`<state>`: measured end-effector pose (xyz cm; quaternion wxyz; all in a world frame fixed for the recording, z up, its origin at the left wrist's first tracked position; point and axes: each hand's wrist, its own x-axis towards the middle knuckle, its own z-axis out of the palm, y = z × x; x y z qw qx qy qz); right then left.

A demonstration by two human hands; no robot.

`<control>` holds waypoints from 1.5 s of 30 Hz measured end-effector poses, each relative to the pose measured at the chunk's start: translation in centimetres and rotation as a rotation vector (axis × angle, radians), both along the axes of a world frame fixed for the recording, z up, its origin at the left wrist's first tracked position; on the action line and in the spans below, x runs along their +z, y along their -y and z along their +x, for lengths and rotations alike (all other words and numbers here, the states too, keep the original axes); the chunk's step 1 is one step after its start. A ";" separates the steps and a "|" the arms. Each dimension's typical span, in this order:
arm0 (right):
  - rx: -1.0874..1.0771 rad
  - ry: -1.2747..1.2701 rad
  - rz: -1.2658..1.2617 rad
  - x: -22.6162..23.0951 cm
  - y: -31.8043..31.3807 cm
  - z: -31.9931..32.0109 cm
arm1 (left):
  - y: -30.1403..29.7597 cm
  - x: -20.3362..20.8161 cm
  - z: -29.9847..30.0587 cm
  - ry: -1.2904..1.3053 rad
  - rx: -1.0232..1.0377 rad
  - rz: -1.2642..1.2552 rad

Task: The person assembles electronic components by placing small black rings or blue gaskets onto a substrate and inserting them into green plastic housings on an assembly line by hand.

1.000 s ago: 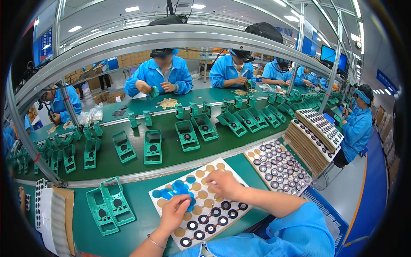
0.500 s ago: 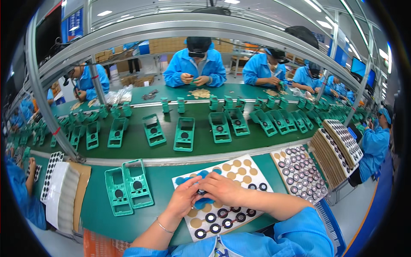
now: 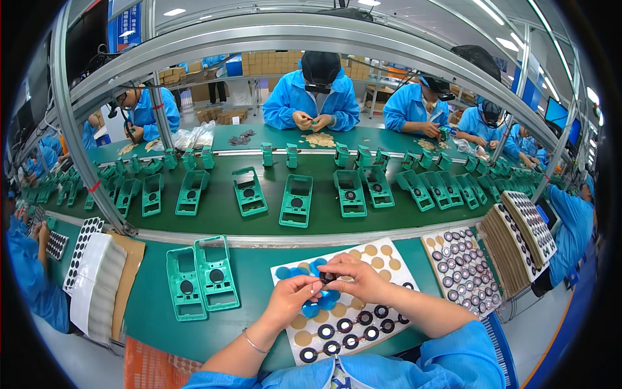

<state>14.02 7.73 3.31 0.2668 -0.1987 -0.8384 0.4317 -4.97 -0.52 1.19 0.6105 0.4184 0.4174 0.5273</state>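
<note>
Over the white sheet on the bench, my two hands meet. The thumb and fingers of my right hand are closed on a small round black speaker. My left hand is pinched at the speaker's near left edge; whether it grips the speaker or a bit of film is too small to tell. Blue film discs lie on the sheet under my fingers. Rows of black ring-shaped speakers with white centres sit nearer me on the sheet, and tan round pads show along its far side.
Two green plastic housings lie left of the sheet. A board of round speakers is at the right, beside stacked boards. White trays stand far left. Beyond the metal rail, green housings line the belt; co-workers sit opposite.
My hands have drawn slightly apart, so the black speaker between them shows more clearly. The whole view has shifted a little, moving the scene rightward.
</note>
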 end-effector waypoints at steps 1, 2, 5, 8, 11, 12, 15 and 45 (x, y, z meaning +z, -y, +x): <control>-0.024 0.025 0.094 0.4 0.2 -0.1 | -0.1 -0.2 -0.1 -0.002 0.005 0.012; -0.047 0.050 0.187 0.7 0.4 -0.3 | -0.1 -0.3 -0.1 -0.004 0.011 0.024; -0.050 0.089 0.360 1.2 0.7 -0.6 | -0.4 -0.6 -0.6 -0.010 0.000 0.062; -0.068 0.127 0.527 1.3 1.0 -1.0 | -0.4 -0.5 -0.7 -0.032 0.024 0.026; -0.068 0.150 0.588 1.5 1.1 -1.2 | -0.4 -0.3 -0.9 -0.060 0.029 0.016; -0.067 0.150 0.588 1.5 1.2 -1.3 | -0.4 -0.4 -0.9 -0.060 0.029 0.016; -0.076 0.183 0.605 1.4 1.1 -1.5 | -0.5 -0.9 -1.2 -0.099 0.019 0.019; -0.558 0.218 0.901 -6.7 -19.5 -12.1 | 0.0 -2.1 -1.2 -1.342 0.353 0.609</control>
